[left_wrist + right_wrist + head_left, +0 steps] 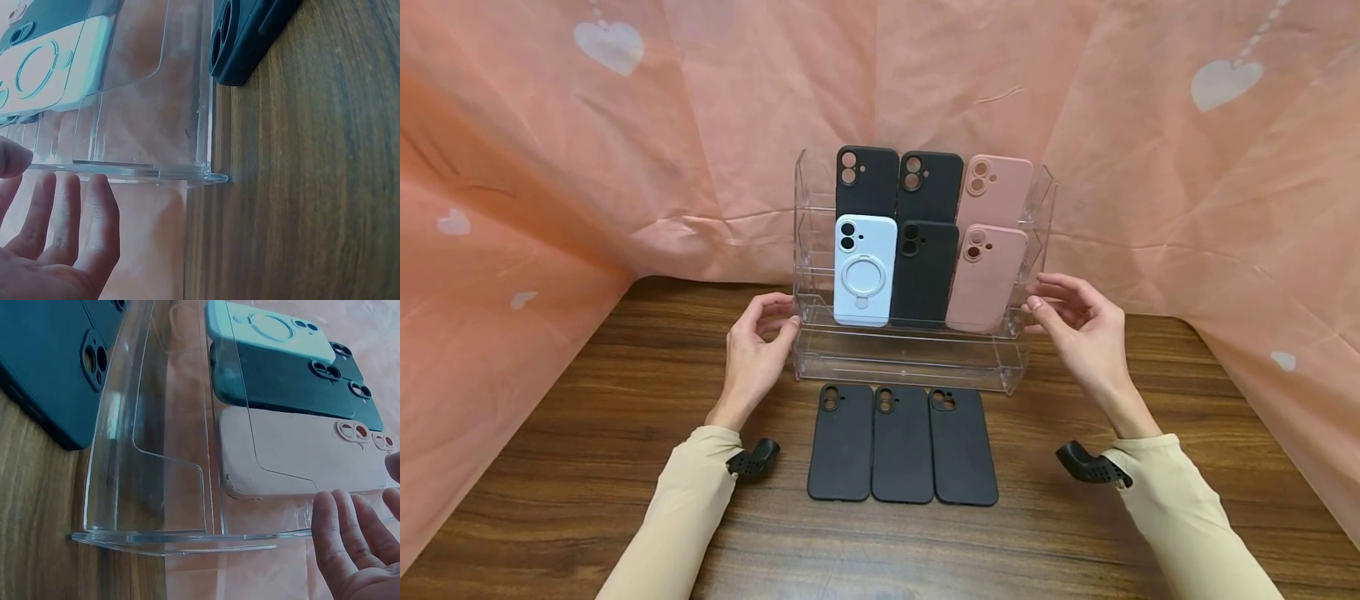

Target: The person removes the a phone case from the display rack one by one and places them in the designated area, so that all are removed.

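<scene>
A clear plastic tiered display stand (910, 367) stands upright on the table, with phone cases leaning in its upper tiers. In its middle tier are a white case with a ring (863, 308), a black case (922, 279) and a pink case (988, 279). My left hand (756, 350) is at the stand's left side, fingertips against the outer panel and thumb near the front edge. On the opposite side, my right hand (1090, 342) has its fingertips at the right panel, fingers loosely bent. Neither hand holds a case.
Three black phone cases (902, 446) lie flat side by side in front of the stand. Behind them, the top tier has two black cases (867, 187) and one pink case (1003, 192). A pink cloth backdrop (947, 75) surrounds the wooden table (625, 400).
</scene>
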Motion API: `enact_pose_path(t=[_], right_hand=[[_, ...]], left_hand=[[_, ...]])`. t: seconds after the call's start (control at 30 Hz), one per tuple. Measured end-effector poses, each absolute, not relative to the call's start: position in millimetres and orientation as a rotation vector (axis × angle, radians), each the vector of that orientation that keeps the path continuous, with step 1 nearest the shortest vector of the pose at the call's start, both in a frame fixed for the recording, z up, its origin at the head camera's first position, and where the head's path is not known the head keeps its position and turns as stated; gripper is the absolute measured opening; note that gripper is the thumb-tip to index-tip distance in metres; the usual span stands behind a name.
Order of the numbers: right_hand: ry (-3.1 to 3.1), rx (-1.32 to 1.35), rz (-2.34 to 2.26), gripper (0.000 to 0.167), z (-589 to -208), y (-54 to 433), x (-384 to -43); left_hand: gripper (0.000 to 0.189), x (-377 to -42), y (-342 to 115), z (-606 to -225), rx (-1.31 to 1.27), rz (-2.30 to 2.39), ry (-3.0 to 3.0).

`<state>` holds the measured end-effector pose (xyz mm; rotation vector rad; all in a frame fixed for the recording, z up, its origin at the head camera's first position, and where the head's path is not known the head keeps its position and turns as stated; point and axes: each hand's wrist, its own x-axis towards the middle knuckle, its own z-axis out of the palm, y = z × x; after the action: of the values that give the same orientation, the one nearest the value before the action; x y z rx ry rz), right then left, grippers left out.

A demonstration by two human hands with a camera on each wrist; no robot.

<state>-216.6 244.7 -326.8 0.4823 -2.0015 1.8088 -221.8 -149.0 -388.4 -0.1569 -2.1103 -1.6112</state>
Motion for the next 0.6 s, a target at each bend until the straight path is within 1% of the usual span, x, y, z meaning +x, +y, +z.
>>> enact_pose_path(t=[0.37,0.6], right_hand=[[-1.981,0.485,1.802,0.034,-315.6,242.6,-227.9],[-2.011,0.428,1.758,0.031,-309.5,239.5,-230.4]], left_hand=[[0.026,-220.4,-148.7,-386.1,-0.16,-1.608,-2.114],[0.027,-220.1,-147.6,-385.8,-0.14,-1.619,-2.126]])
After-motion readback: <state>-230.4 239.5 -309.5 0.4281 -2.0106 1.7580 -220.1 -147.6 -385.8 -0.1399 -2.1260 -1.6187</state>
